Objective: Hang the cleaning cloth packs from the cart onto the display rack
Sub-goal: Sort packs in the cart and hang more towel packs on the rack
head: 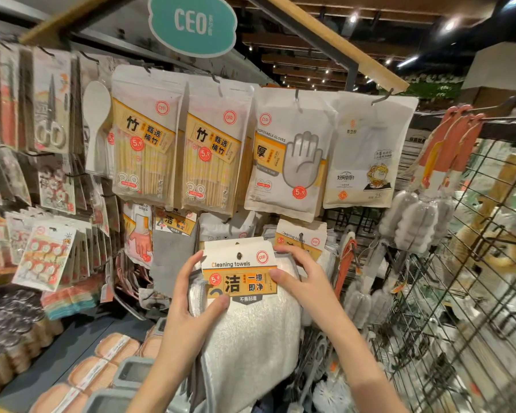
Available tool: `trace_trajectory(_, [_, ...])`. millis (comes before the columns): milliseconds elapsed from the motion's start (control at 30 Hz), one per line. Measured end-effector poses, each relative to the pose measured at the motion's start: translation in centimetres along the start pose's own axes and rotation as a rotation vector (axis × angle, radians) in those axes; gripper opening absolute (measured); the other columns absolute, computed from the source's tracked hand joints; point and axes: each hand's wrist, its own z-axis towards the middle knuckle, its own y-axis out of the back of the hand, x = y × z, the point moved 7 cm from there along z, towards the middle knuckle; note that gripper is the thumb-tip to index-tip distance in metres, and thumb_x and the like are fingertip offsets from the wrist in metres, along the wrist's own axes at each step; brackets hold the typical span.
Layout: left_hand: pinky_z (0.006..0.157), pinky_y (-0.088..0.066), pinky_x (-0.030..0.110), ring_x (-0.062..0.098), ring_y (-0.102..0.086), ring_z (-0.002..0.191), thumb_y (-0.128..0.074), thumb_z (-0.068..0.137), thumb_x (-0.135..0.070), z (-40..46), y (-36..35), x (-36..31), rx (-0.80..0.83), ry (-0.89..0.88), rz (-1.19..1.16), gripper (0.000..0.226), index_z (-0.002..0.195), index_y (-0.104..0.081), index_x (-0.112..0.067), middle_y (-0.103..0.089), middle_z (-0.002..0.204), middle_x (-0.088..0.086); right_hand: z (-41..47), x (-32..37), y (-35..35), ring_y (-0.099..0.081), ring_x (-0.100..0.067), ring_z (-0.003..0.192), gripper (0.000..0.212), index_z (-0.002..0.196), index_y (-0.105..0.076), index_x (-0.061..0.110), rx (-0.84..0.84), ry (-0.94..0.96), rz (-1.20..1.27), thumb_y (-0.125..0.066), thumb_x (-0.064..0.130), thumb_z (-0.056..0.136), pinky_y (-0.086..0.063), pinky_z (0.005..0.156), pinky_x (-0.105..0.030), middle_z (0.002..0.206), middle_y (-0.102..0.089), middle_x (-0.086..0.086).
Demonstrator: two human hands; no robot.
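Observation:
A cleaning cloth pack (251,329), white towels under a white and orange "Cleaning towels" header card (239,271), is held up against the display rack. A hook tip (238,255) shows through the card's hanging hole. My left hand (191,296) grips the pack's left edge, thumb on the card's lower corner. My right hand (298,275) holds the card's right side, fingers behind its top edge. Another hung cleaning towel pack (300,238) sits just behind to the right. No cart is visible.
Above hang chopstick packs (145,144) and disposable glove packs (286,153). A grey cloth pack (173,248) hangs to the left. Bottle brushes (414,222) hang on a black wire grid (459,293) at right. Sponges (102,365) lie on the shelf below.

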Motion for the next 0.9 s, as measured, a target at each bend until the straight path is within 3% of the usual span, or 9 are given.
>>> trace_trajectory(100, [0.090, -0.038, 0.017, -0.015, -0.045, 0.116, -0.077, 0.077, -0.010, 0.0, -0.3, 0.1, 0.042, 0.012, -0.024, 0.074, 0.121, -0.044, -0.060, -0.051, 0.117, -0.041, -0.1, 0.3, 0.1, -0.044, 0.006, 0.119, 0.051, 0.114, -0.053, 0.043, 0.003, 0.006, -0.040, -0.076, 0.019, 0.076, -0.036, 0.105, -0.026, 0.126, -0.049, 0.017])
trace_trajectory(233, [0.093, -0.037, 0.017, -0.009, -0.047, 0.119, -0.071, 0.069, -0.022, 0.0, -0.6, -0.2, 0.033, 0.010, -0.041, 0.069, 0.122, -0.044, -0.059, -0.052, 0.120, -0.037, -0.4, 0.3, -0.1, -0.044, 0.010, 0.116, 0.057, 0.120, -0.053, 0.034, -0.014, 0.013, 0.008, -0.078, 0.013, 0.074, -0.035, 0.096, -0.006, 0.129, -0.050, 0.010])
trace_trajectory(400, [0.100, -0.040, 0.026, -0.003, -0.048, 0.123, -0.074, 0.078, -0.001, -0.3, -0.5, 0.2, -0.003, 0.035, -0.091, 0.071, 0.128, -0.048, -0.044, -0.053, 0.131, -0.024, -0.9, -0.1, 0.1, -0.054, -0.011, 0.112, 0.049, 0.111, -0.057, 0.023, -0.056, -0.027, 0.173, -0.079, 0.007, 0.071, -0.050, 0.089, -0.024, 0.115, -0.058, 0.004])
trace_trajectory(533, [0.096, -0.040, 0.022, -0.007, -0.050, 0.119, -0.070, 0.079, 0.004, -0.4, -0.2, 0.3, -0.011, 0.036, -0.075, 0.066, 0.124, -0.051, -0.041, -0.056, 0.127, -0.023, -1.1, 0.0, 0.0, -0.056, -0.018, 0.106, 0.035, 0.096, -0.061, 0.022, -0.079, -0.015, 0.116, -0.079, 0.007, 0.070, -0.046, 0.096, -0.042, 0.111, -0.059, -0.007])
trace_trajectory(633, [0.089, -0.037, 0.007, -0.013, -0.048, 0.116, -0.074, 0.078, -0.005, -0.4, -0.3, 0.5, 0.006, 0.043, -0.035, 0.060, 0.118, -0.053, -0.045, -0.055, 0.125, -0.024, -1.3, -0.1, 0.1, -0.060, -0.019, 0.101, 0.027, 0.091, -0.060, 0.018, -0.100, -0.004, 0.147, -0.076, 0.005, 0.073, -0.049, 0.091, -0.041, 0.100, -0.066, -0.002])
trace_trajectory(767, [0.080, -0.040, 0.004, -0.011, -0.054, 0.106, -0.078, 0.072, -0.017, -0.2, -0.2, 0.8, 0.013, 0.092, -0.047, 0.044, 0.105, -0.060, -0.039, -0.063, 0.116, -0.015, -1.3, -0.1, 0.4, -0.061, -0.005, 0.093, 0.023, 0.090, -0.058, 0.016, -0.104, 0.025, 0.162, -0.073, 0.004, 0.076, -0.050, 0.080, -0.021, 0.087, -0.068, 0.011])
trace_trajectory(833, [0.080, -0.043, 0.010, -0.007, -0.058, 0.103, -0.077, 0.068, -0.027, -0.1, -0.2, 0.8, 0.029, 0.106, -0.055, 0.038, 0.101, -0.063, -0.038, -0.068, 0.110, -0.011, -1.2, -0.1, 0.5, -0.061, -0.006, 0.095, 0.022, 0.090, -0.058, 0.015, -0.103, 0.034, 0.157, -0.072, 0.004, 0.078, -0.050, 0.084, -0.026, 0.087, -0.067, 0.010])
trace_trajectory(900, [0.080, -0.043, 0.018, -0.011, -0.059, 0.097, -0.075, 0.064, -0.037, 0.0, -0.1, 0.6, 0.032, 0.117, -0.044, 0.034, 0.095, -0.063, -0.044, -0.068, 0.106, -0.020, -1.1, -0.2, 0.7, -0.060, -0.012, 0.101, 0.021, 0.091, -0.057, 0.014, -0.111, 0.038, 0.176, -0.071, 0.005, 0.079, -0.050, 0.088, -0.035, 0.091, -0.067, 0.006])
